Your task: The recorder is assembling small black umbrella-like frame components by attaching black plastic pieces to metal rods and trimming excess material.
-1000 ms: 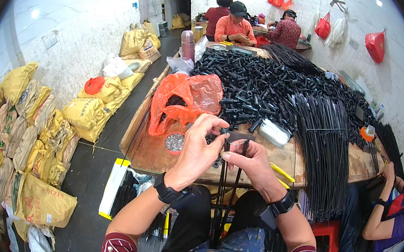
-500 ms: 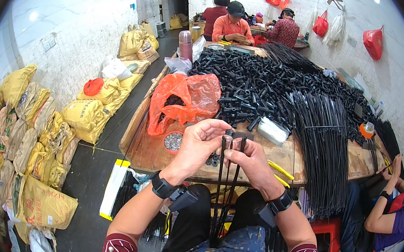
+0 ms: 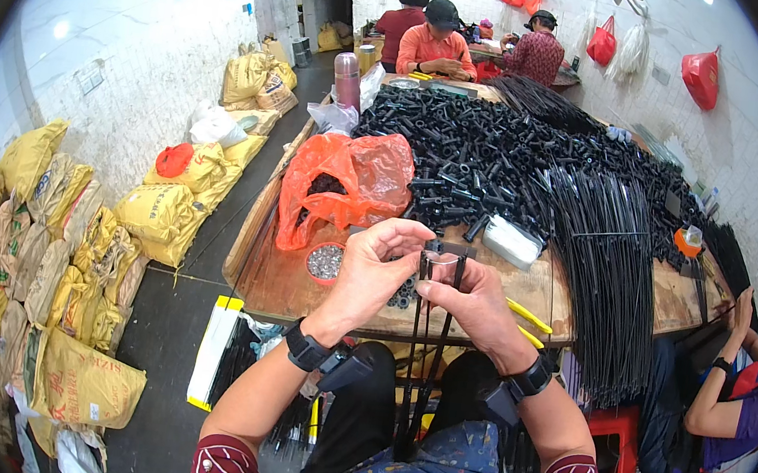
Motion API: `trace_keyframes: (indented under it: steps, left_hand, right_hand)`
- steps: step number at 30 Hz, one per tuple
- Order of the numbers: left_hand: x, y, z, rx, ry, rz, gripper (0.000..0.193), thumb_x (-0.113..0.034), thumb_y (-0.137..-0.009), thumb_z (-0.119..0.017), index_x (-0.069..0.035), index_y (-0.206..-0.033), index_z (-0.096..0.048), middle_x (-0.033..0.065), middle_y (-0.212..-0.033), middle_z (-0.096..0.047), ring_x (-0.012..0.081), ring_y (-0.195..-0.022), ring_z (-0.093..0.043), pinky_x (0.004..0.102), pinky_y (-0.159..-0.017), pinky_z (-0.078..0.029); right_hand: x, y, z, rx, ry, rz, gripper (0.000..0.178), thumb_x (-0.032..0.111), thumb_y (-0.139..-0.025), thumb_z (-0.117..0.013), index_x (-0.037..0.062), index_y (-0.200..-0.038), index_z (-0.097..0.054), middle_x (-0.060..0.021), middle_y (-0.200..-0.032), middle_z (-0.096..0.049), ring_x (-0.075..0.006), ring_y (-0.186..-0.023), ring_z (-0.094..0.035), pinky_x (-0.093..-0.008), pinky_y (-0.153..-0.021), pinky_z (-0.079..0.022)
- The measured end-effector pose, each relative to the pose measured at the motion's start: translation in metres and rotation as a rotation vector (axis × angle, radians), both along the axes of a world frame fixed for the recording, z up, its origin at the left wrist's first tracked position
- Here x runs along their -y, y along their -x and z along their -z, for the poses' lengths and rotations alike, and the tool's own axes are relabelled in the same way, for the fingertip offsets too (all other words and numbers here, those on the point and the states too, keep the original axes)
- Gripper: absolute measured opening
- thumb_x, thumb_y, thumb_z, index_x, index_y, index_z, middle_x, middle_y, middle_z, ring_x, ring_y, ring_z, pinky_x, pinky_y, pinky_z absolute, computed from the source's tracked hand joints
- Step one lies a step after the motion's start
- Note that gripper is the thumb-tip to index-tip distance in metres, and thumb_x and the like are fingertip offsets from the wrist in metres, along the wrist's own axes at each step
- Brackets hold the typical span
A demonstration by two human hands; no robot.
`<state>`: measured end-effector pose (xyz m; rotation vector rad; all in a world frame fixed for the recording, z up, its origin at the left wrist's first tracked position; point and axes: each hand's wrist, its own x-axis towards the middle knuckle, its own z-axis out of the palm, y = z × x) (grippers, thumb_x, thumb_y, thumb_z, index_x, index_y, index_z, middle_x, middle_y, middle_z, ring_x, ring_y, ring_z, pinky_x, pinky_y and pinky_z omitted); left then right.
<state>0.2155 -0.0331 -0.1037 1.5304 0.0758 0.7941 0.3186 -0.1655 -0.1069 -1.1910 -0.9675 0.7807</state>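
Between my hands, over the near table edge, hang several long thin black ribs (image 3: 414, 369), like umbrella ribs, their lower ends down over my lap. My right hand (image 3: 475, 304) is closed on their upper ends, thumb pressed across them. At the top a thin, light wire (image 3: 447, 261) arches between the rib ends. Curled beside the ribs, my left hand (image 3: 381, 260) has its thumb and fingers close to the wire; what they pinch is too small to make out. Behind the hands lies a small dark block (image 3: 452, 249).
A wooden table (image 3: 254, 283) bears a heap of black plastic tubes (image 3: 499, 148), a big rib bundle (image 3: 600, 287), a red plastic bag (image 3: 371, 180), a bowl of metal bits (image 3: 324, 262), a clear box (image 3: 512, 241) and yellow-handled pliers (image 3: 529, 322). A co-worker (image 3: 736, 394) sits at right.
The ribs' upper ends have spread slightly apart, and the wire arching between them shows more clearly. Both hands keep nearly the same place.
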Motion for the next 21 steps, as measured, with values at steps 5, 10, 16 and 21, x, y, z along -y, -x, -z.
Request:
trace_keyframes:
  steps: [5,10,16,21]
  left_hand:
    - [-0.001,0.003,-0.004,-0.027,0.139,0.093,0.022,0.007,-0.085,-0.06,0.0,-0.106,-0.062,0.0059,-0.101,-0.066,0.0094,-0.093,-0.062,0.0232,-0.084,-0.05]
    - [-0.009,0.005,0.001,-0.07,0.143,0.161,0.022,0.007,-0.085,-0.061,0.0,-0.106,-0.062,0.0061,-0.099,-0.067,0.0097,-0.09,-0.063,0.0237,-0.082,-0.051]
    - [-0.008,0.004,-0.002,-0.034,0.034,0.122,0.023,0.007,-0.084,-0.063,0.001,-0.105,-0.064,0.0058,-0.099,-0.067,0.0102,-0.092,-0.063,0.0232,-0.082,-0.051]
    - [-0.004,0.007,-0.001,-0.03,0.071,0.114,0.023,0.007,-0.084,-0.063,0.002,-0.106,-0.064,0.0053,-0.099,-0.067,0.0102,-0.092,-0.063,0.023,-0.083,-0.051]
  right_hand:
    - [0.0,0.003,-0.001,-0.11,-0.016,-0.019,0.009,0.01,-0.086,-0.067,0.0058,-0.079,-0.063,0.0023,-0.074,-0.061,-0.0046,-0.067,-0.056,-0.0203,-0.061,-0.045]
    - [0.002,0.001,0.001,-0.13,0.006,-0.076,0.009,0.011,-0.087,-0.067,0.0057,-0.082,-0.062,0.0,-0.075,-0.062,-0.0055,-0.067,-0.057,-0.0203,-0.061,-0.046]
    - [0.005,0.001,-0.001,-0.136,-0.001,-0.082,0.009,0.011,-0.088,-0.067,0.0057,-0.085,-0.061,-0.0008,-0.075,-0.063,-0.0057,-0.068,-0.058,-0.0201,-0.062,-0.047]
    - [0.005,-0.001,0.002,-0.126,-0.015,-0.087,0.009,0.011,-0.087,-0.068,0.0056,-0.085,-0.061,-0.0007,-0.076,-0.063,-0.0055,-0.068,-0.057,-0.0197,-0.061,-0.046]
